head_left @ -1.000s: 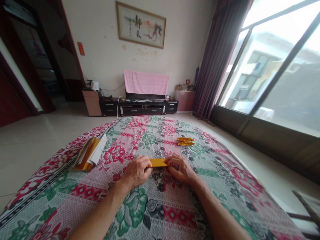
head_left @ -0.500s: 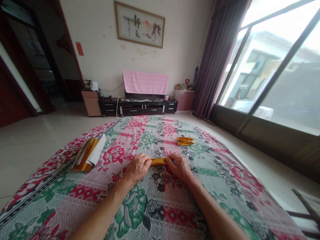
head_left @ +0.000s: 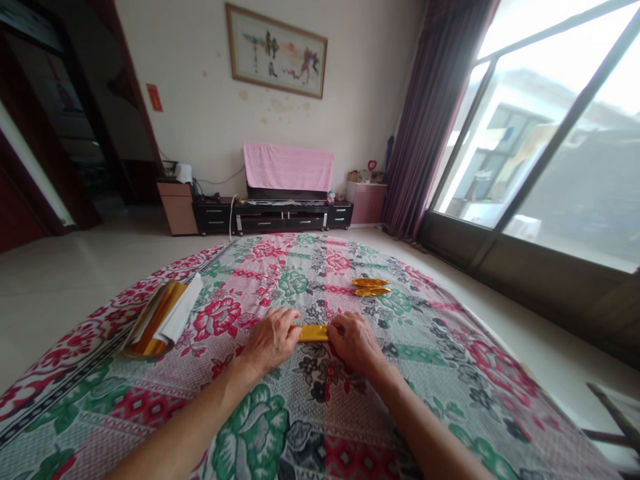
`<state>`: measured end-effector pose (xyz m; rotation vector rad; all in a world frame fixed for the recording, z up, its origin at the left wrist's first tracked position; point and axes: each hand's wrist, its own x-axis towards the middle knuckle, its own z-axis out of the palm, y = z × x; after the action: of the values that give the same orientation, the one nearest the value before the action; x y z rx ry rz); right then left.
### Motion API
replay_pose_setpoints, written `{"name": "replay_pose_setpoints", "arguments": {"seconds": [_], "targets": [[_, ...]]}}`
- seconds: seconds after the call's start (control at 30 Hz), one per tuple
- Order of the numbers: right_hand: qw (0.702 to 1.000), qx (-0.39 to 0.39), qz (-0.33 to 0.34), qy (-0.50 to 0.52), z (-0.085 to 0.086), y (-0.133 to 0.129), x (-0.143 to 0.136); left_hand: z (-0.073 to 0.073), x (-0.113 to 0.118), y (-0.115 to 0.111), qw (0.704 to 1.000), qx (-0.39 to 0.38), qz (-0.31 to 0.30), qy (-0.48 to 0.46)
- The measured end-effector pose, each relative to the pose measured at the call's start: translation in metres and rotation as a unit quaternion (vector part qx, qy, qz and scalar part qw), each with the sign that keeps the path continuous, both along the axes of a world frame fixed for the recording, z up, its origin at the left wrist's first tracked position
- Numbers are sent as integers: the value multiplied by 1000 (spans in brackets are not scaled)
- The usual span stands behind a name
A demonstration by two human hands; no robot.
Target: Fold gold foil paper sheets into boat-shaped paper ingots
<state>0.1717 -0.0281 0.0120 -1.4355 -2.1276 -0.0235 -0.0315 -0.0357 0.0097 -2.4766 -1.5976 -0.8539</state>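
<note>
Between my hands lies a narrow folded strip of shiny gold paper [head_left: 313, 333], low over the flowered cloth. My left hand [head_left: 274, 339] pinches its left end between thumb and fingers. At the opposite end, my right hand [head_left: 354, 341] grips the strip with bent fingers, hiding that tip. Two folded gold paper pieces, pointed at both ends [head_left: 372, 291], rest side by side beyond my right hand. To the left sits a curled stack of gold and white paper sheets [head_left: 163, 320].
A flowered red, green and grey cloth [head_left: 280, 287] covers the round table. Past its far edge stands a low black TV cabinet [head_left: 280, 219] with a pink towel [head_left: 289, 167] over the screen. A large window [head_left: 560, 153] is on the right.
The gold strip shows a little wider and flatter between my hands. My left hand has shifted slightly left. The whole view has also moved a little.
</note>
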Motion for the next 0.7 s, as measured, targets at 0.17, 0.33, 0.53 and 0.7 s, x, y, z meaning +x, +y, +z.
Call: {"name": "replay_pose_setpoints", "arguments": {"seconds": [0.17,0.33,0.53,0.7], "targets": [[997,-58,14,-57,12,7,1,4,0,3,1000,-24,-6,20],[994,-71,24,-80,19,8,3,6,-1,2,999,-32,-15,37],[997,-43,21,-66,14,5,4,9,-1,0,996,-23,-43,69],[999,-24,27,-40,8,4,5,6,-1,-2,995,-6,-51,89]]}}
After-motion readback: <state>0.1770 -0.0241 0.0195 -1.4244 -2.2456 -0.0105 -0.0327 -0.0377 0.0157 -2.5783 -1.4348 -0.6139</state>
